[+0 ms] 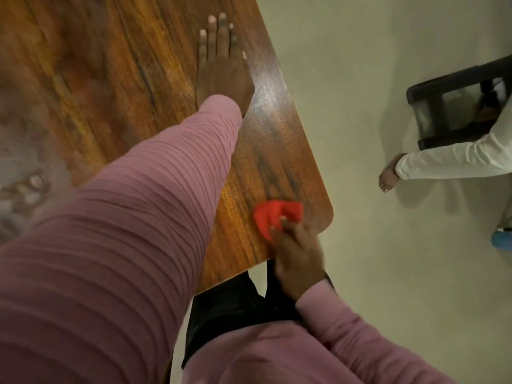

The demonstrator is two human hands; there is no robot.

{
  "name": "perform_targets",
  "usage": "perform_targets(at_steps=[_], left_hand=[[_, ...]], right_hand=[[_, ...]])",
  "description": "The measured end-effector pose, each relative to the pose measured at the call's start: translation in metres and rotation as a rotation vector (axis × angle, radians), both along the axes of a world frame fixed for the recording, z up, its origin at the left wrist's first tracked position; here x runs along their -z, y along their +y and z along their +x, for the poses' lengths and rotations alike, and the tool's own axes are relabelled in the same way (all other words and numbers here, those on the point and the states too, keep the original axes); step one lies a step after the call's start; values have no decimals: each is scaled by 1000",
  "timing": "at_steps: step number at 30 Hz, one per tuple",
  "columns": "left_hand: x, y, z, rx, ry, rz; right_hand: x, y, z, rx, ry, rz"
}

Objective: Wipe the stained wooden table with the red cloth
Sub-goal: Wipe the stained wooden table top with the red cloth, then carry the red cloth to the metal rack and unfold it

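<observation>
Red cloth (273, 216) bunched in right hand (297, 254) near wooden table (277, 151) corner; left hand (223, 69) flat, fingers spread, farther up tabletop.

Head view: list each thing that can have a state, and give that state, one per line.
red cloth: bunched, pressed on the table near its corner.
right hand: gripping the red cloth.
left hand: flat on the table, fingers extended, holding nothing.
wooden table: pale smeared patch at left, blurred.
chair: standing on the floor.
</observation>
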State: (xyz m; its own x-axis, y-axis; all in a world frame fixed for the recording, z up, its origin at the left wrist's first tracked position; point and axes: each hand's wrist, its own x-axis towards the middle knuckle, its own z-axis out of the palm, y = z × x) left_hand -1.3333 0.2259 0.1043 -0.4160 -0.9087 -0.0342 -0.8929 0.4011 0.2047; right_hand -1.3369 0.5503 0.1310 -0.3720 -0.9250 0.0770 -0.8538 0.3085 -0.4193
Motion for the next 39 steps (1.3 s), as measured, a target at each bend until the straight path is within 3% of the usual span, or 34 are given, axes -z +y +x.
perform_targets(at_steps=[3,4,9,13,20,26,39], left_hand=[[2,0,-1,26,1,-15],[3,0,-2,34,-1,-17],[-7,6,-1,63,-40,20],[-26,32,-20,-5,53,29],[-67,97,-79,-328,344,142],[-86,95,-139,-439,436,192],[-105,52,-170,-635,520,237]], right_hand=[[-9,-2,23,-336,-140,104],[-12,-8,14,-356,-236,127],[-36,-34,-48,-79,-932,347],[-43,-63,-104,96,-1219,405],[-74,-123,-218,119,-1418,357],[-103,-172,-299,83,-1394,307],[-110,-281,-324,-41,-1384,280]])
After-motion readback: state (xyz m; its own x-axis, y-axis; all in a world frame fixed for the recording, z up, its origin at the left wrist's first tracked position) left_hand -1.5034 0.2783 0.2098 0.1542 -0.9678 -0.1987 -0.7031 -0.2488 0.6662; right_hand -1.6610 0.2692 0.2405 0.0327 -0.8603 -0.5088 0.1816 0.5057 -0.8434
